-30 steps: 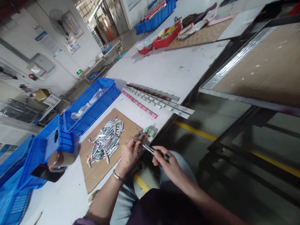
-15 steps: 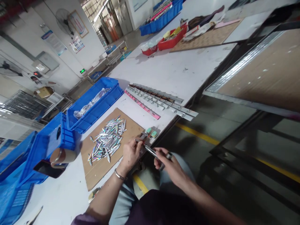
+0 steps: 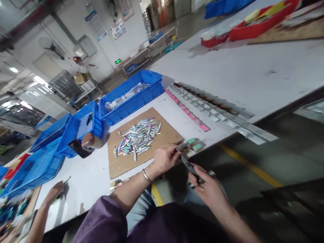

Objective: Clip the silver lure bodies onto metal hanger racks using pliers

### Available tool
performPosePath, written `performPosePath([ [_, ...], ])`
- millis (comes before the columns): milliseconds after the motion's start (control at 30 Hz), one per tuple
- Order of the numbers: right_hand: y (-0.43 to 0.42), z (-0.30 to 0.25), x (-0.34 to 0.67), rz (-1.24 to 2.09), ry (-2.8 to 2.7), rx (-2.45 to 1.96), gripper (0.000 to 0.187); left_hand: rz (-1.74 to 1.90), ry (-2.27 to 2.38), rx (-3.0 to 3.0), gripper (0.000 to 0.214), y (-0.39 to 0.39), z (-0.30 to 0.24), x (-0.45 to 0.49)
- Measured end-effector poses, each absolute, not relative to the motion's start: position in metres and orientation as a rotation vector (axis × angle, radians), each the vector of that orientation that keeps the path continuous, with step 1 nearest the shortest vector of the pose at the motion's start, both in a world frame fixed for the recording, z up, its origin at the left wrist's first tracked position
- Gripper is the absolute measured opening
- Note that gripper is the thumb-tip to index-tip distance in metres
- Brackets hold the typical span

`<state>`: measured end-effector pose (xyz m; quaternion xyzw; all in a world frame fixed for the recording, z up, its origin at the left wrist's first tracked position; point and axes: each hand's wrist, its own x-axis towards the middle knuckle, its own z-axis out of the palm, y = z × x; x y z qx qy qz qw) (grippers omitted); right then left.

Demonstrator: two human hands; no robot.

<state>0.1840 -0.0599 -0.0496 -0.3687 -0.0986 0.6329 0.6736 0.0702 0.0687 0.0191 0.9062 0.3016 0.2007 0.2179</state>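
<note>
My left hand rests at the near edge of the white table, fingers pinched on the tip of a dark pliers-like tool. My right hand hangs off the table edge, fingers wrapped round that tool's handles. What sits in the tool's jaws is too small to make out. Just left of my left hand lies a brown cardboard sheet carrying a heap of shiny holographic fish-shaped lures. Small green blocks lie beside the tool's tip.
Blue crates stand behind the cardboard, with more at the left. Long metal strips and a pink strip lie on the table to the right. A tape roll sits by the crates. Another person's hand rests at lower left.
The view has swung left and closer, revealing another person's hand. My right hand has dropped lower from the table edge with the tool; my left hand keeps its pinch.
</note>
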Motion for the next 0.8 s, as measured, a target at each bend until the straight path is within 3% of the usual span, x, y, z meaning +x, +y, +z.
performPosePath([
  [133, -0.072, -0.050, 0.179, 1.400, -0.097, -0.854, 0.044, 0.600, 0.865, 2.520, 0.016, 0.067, 0.030, 0.040],
  [233, -0.087, -0.051, 0.173, 1.328, -0.131, -0.960, 0.045, 0.640, 1.410, 2.479, 0.006, 0.076, 0.043, -0.009],
  [367, -0.099, -0.051, 0.159, 1.315, -0.165, -1.019, 0.046, 0.435, 1.849, 2.376, 0.017, 0.099, 0.050, -0.067],
  [600, -0.100, -0.044, 0.144, 1.296, -0.163, -1.024, 0.048, 0.371, 1.562, 1.800, 0.019, 0.098, 0.051, -0.113],
  [800, -0.087, -0.035, 0.143, 1.386, 0.129, -0.818, 0.031, 0.797, 1.079, 1.597, 0.035, 0.076, 0.061, -0.071],
])
